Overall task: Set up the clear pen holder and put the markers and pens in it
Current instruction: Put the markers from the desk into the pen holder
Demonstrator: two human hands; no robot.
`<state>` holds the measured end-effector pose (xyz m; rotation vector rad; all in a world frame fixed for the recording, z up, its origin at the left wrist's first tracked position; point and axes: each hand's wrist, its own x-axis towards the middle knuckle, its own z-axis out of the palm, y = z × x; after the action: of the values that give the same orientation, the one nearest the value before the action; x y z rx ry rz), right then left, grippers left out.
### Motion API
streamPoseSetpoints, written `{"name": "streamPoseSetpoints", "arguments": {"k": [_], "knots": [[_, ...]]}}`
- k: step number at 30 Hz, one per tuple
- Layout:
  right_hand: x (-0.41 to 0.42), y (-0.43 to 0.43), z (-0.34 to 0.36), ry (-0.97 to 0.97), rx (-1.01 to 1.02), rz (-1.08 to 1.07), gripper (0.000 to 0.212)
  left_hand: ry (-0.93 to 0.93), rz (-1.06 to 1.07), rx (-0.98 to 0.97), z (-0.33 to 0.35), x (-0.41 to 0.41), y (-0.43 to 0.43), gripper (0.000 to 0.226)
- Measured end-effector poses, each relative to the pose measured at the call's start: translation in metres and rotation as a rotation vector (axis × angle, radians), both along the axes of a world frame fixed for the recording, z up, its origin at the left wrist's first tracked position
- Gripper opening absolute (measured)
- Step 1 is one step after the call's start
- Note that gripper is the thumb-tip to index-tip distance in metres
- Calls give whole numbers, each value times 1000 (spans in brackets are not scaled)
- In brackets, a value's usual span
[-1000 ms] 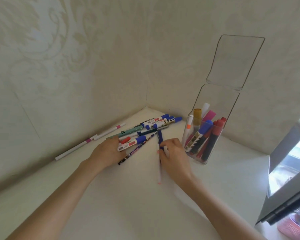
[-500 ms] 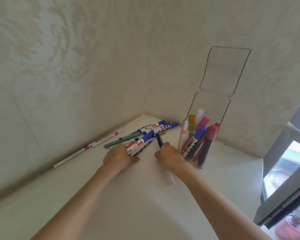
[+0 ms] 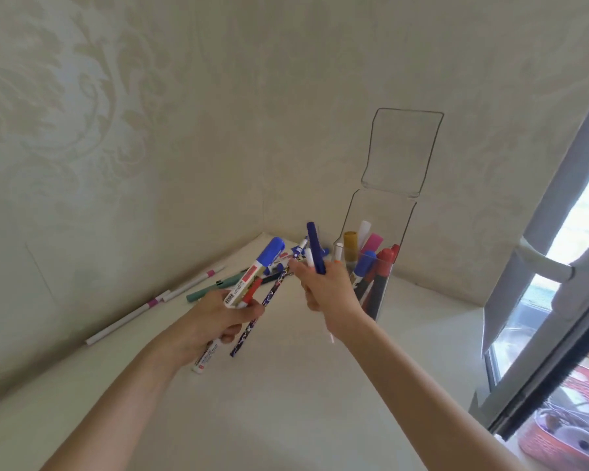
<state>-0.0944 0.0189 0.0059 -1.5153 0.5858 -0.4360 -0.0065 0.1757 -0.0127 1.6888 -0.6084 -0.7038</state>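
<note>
Two thin white pens [image 3: 157, 302] and a green pen [image 3: 211, 288] lie along the left wall on the white shelf [image 3: 286, 402]. The left hand [image 3: 218, 321] grips a bunch of markers [image 3: 245, 294], their long axes slanting up and to the right, blue cap topmost. The right hand [image 3: 323, 290] pinches a dark blue pen [image 3: 315, 248] held nearly upright, partly hiding the clear pen holder [image 3: 381, 212]. The holder stands in the corner with stored markers [image 3: 366, 266] leaning inside. A window frame [image 3: 541, 249] borders the right.

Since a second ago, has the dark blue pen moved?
Yes: the right hand raised the dark blue pen off the white shelf, level with the clear plastic holder.
</note>
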Motion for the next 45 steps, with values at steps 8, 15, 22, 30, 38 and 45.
{"name": "streamPoseSetpoints", "arguments": {"k": [8,15,22,30,38,45], "knots": [[-39,-18,75,-367,-85,-157,17,-79,2,-179,32,-14,-32,22],[-71,-78,136,-672,-324,-549,16,-123,41,-314,57,-21,-70,22],[-49,-95,93,-332,-633,-521,30,-89,50,-302,63,-23,-104,15],[-44,-97,74,75,-1192,-352,32,-76,27,-312,63,-13,-119,13],[-36,-93,84,281,-1370,-383,45,-59,51,-303,58,-5,-123,14],[-24,-90,82,296,-1348,-292,28,-82,66,-283,55,-4,-121,16]]}}
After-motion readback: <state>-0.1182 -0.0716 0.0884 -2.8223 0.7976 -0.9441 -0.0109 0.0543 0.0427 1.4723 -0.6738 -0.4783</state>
